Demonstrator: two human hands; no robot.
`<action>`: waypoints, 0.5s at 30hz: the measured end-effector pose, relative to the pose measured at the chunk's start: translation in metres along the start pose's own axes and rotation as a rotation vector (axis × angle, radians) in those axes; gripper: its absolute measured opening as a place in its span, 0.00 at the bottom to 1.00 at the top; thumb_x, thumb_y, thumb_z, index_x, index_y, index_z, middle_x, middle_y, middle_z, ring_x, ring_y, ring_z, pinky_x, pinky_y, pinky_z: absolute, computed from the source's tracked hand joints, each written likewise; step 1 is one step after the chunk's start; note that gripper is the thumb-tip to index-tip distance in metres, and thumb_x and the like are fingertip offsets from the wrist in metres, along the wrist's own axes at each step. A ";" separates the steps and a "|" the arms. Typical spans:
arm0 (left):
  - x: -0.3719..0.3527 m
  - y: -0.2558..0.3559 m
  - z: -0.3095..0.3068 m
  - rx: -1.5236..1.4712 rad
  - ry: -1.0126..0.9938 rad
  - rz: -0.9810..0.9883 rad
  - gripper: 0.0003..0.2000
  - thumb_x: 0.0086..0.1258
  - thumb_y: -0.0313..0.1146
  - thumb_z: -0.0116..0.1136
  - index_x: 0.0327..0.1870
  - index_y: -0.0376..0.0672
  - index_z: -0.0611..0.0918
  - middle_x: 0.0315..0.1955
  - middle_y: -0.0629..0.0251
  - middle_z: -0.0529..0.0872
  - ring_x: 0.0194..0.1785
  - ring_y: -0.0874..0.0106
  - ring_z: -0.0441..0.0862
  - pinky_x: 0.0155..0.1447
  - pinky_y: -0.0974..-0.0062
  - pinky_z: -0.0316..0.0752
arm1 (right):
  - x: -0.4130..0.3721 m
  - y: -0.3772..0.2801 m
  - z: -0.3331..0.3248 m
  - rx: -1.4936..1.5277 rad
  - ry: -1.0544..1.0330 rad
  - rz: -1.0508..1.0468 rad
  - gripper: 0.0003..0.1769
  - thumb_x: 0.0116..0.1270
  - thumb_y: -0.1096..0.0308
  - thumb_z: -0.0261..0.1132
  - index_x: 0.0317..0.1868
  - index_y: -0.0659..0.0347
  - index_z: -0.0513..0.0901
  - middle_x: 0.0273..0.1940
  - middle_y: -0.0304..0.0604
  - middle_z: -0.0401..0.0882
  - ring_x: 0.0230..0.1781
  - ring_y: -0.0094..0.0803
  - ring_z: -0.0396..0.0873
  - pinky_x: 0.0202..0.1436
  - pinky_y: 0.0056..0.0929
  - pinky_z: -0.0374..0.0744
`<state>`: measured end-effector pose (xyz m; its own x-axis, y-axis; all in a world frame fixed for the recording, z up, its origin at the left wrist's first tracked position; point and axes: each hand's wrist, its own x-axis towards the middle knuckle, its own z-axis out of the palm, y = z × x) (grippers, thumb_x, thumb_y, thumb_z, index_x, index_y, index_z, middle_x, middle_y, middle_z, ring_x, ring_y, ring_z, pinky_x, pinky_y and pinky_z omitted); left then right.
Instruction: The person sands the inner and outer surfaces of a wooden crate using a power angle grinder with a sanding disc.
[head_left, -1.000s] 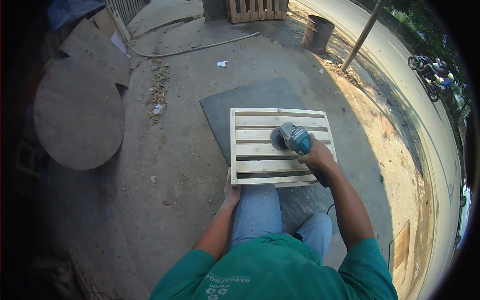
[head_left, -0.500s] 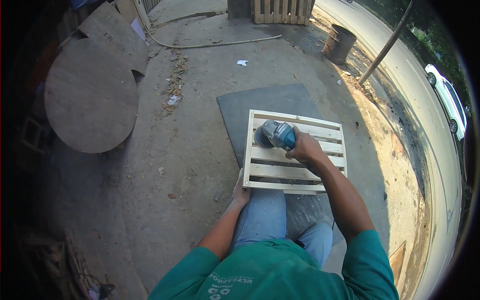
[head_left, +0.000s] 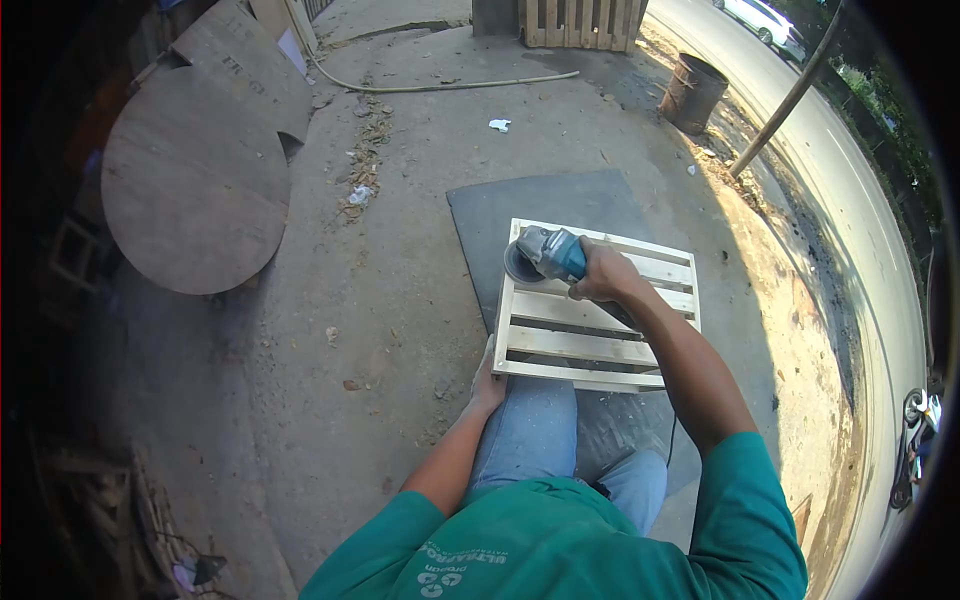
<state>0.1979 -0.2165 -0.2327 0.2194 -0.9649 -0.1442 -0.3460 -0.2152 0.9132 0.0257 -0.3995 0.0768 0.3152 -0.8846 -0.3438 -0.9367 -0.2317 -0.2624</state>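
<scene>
My right hand (head_left: 606, 272) is wrapped round the body of a teal angle grinder (head_left: 552, 254). The grinder's round disc lies over the left end of a pale slatted wooden crate (head_left: 575, 343), near its upper left corner. At the crate's lower left corner, my left hand (head_left: 487, 377) grips the frame, its fingers partly hidden behind the wood. The near edge of the crate rests by my knee, and a dark cord hangs below my right forearm.
A dark grey mat (head_left: 480, 225) lies on the concrete beneath the crate. Round plywood (head_left: 195, 190) leans at the left. Farther off are a hose (head_left: 450, 87), a rusty drum (head_left: 692, 95), a wooden pallet (head_left: 580, 22) and a pole (head_left: 790, 90) beside the road.
The grinder has shifted left across the slats, its disc now at the crate's left frame piece. The white car has moved up the road, and a motorbike has appeared at the right.
</scene>
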 end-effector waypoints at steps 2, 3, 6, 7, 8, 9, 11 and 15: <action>-0.004 0.011 -0.005 0.003 -0.002 -0.011 0.31 0.72 0.29 0.63 0.76 0.46 0.67 0.64 0.47 0.81 0.68 0.49 0.79 0.69 0.57 0.75 | -0.028 -0.006 0.019 -0.001 0.017 -0.121 0.40 0.45 0.60 0.78 0.60 0.62 0.74 0.44 0.61 0.87 0.46 0.59 0.85 0.53 0.51 0.82; -0.004 0.009 -0.003 -0.006 0.009 0.009 0.30 0.72 0.29 0.63 0.76 0.45 0.68 0.64 0.47 0.81 0.68 0.49 0.78 0.69 0.57 0.75 | -0.041 -0.009 0.026 0.000 -0.004 -0.185 0.39 0.46 0.60 0.78 0.58 0.62 0.74 0.43 0.61 0.87 0.45 0.60 0.85 0.52 0.51 0.82; 0.005 -0.028 0.008 -0.031 -0.040 0.054 0.30 0.73 0.30 0.59 0.76 0.46 0.68 0.69 0.50 0.77 0.73 0.53 0.73 0.74 0.60 0.70 | -0.075 -0.015 0.039 -0.078 -0.044 -0.248 0.37 0.46 0.61 0.78 0.57 0.62 0.73 0.37 0.61 0.86 0.41 0.61 0.86 0.46 0.52 0.83; 0.002 -0.018 0.003 -0.019 -0.043 0.024 0.28 0.73 0.31 0.60 0.75 0.46 0.69 0.66 0.49 0.79 0.71 0.52 0.75 0.71 0.59 0.71 | -0.084 -0.017 0.038 -0.093 -0.092 -0.242 0.38 0.46 0.61 0.78 0.58 0.62 0.73 0.37 0.61 0.86 0.42 0.62 0.86 0.47 0.53 0.83; -0.002 -0.007 -0.001 -0.009 -0.045 -0.002 0.27 0.73 0.32 0.61 0.73 0.45 0.71 0.63 0.49 0.82 0.70 0.50 0.76 0.69 0.57 0.73 | -0.092 -0.018 0.035 -0.112 -0.137 -0.237 0.39 0.46 0.62 0.78 0.59 0.62 0.73 0.38 0.62 0.86 0.42 0.62 0.85 0.48 0.53 0.83; -0.003 -0.002 -0.002 0.001 -0.048 -0.029 0.26 0.73 0.33 0.61 0.71 0.45 0.73 0.60 0.48 0.84 0.68 0.49 0.78 0.67 0.56 0.74 | -0.097 -0.019 0.034 -0.130 -0.183 -0.230 0.40 0.46 0.62 0.78 0.60 0.62 0.73 0.38 0.62 0.87 0.43 0.63 0.85 0.48 0.54 0.82; 0.000 0.001 -0.001 0.002 -0.066 -0.041 0.26 0.74 0.34 0.59 0.72 0.45 0.72 0.62 0.49 0.82 0.69 0.50 0.77 0.69 0.57 0.73 | -0.091 -0.021 0.036 -0.100 -0.158 -0.236 0.39 0.45 0.62 0.78 0.59 0.60 0.73 0.38 0.62 0.86 0.42 0.63 0.85 0.48 0.54 0.83; 0.001 -0.018 0.006 0.044 0.037 0.071 0.31 0.73 0.29 0.58 0.78 0.47 0.65 0.65 0.48 0.80 0.70 0.50 0.76 0.72 0.58 0.72 | -0.035 -0.026 0.030 -0.072 0.054 -0.182 0.36 0.45 0.61 0.77 0.56 0.60 0.74 0.39 0.58 0.87 0.42 0.58 0.86 0.46 0.52 0.83</action>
<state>0.1986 -0.2141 -0.2518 0.2259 -0.9720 -0.0645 -0.4012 -0.1532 0.9031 0.0436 -0.3503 0.0683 0.4737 -0.8453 -0.2470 -0.8740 -0.4168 -0.2497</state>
